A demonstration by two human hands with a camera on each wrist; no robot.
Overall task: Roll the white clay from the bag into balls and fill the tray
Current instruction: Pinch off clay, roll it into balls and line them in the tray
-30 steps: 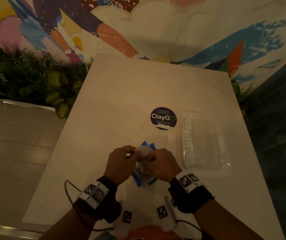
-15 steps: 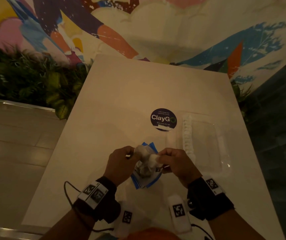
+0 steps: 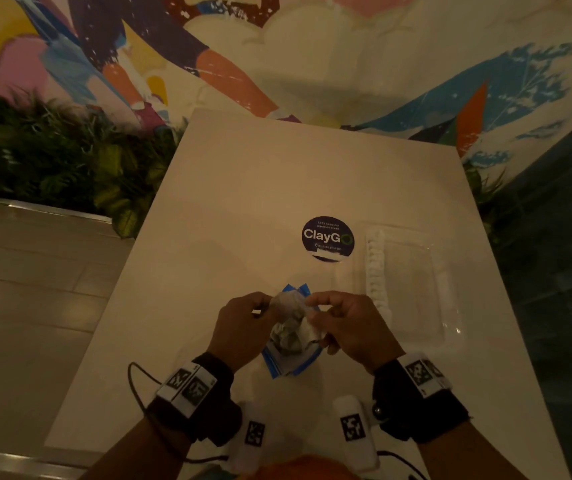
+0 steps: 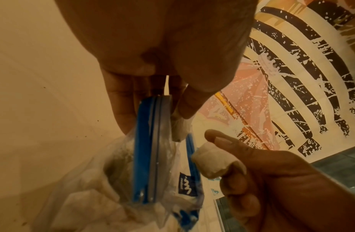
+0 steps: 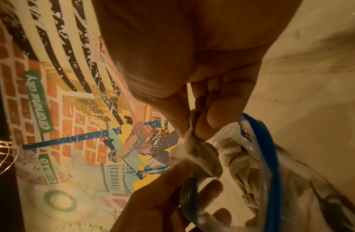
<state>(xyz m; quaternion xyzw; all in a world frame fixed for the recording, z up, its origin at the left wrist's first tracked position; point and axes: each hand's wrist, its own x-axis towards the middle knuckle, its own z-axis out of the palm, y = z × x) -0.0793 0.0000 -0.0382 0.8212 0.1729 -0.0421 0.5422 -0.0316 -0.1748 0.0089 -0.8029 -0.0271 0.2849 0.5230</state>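
A clear zip bag [image 3: 291, 344] with a blue seal holds lumps of white clay and hangs just above the table. My left hand [image 3: 263, 308] grips the bag's top edge, with fingers and thumb around the blue seal [image 4: 151, 141]. My right hand [image 3: 315, 306] pinches a small piece of white clay [image 4: 211, 162] between thumb and forefinger, right at the bag's mouth [image 5: 250, 157]. To the right lies the clear plastic tray [image 3: 426, 306], with a row of white clay balls [image 3: 376, 268] along its left side.
A round dark "ClayGO" sticker [image 3: 327, 239] is stuck on the white table [image 3: 260, 188] behind the bag. Green plants [image 3: 52, 161] line the left edge and a painted wall [image 3: 312, 57] rises behind. Two white tagged blocks [image 3: 353, 431] lie near the front edge.
My right hand drew back to the right from the bag with a bit of clay pinched in it. The left hand kept its hold on the bag.
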